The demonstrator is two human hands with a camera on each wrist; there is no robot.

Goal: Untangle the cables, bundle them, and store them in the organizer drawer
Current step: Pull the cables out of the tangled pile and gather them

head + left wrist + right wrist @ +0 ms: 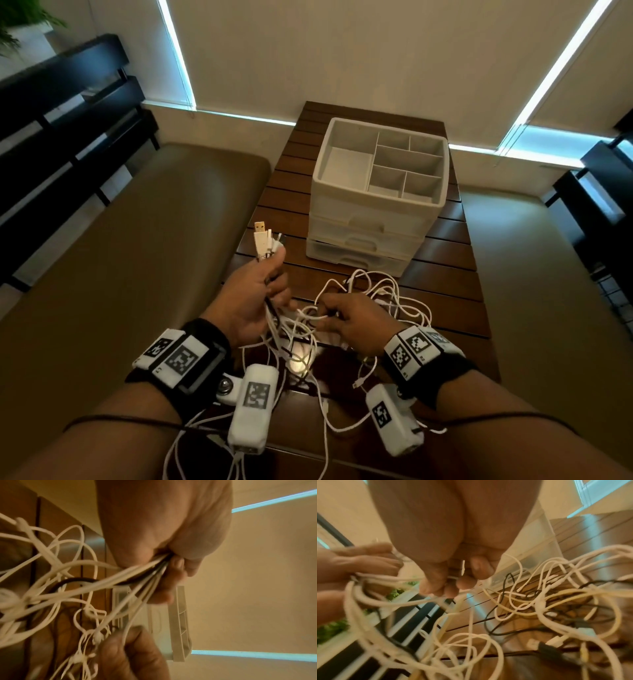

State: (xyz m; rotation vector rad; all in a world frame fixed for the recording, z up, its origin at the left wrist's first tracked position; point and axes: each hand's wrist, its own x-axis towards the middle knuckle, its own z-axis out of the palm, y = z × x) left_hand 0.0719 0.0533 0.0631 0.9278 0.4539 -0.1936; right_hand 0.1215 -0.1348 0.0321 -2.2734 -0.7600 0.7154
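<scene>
Dim, backlit, blurred wrist views

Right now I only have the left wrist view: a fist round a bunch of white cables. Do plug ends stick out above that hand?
Observer: Yes. In the head view, the left hand grips the cables just under their plugs, which point up; a USB plug stands tallest.
Operator: Is an organizer drawer open yet?
Observer: No. All the drawers of the organizer look shut; only its divided top tray is open to the air.
Operator: And the right hand?
Observer: The right hand pinches one white strand between its fingers, low over the tangle on the table.
</scene>
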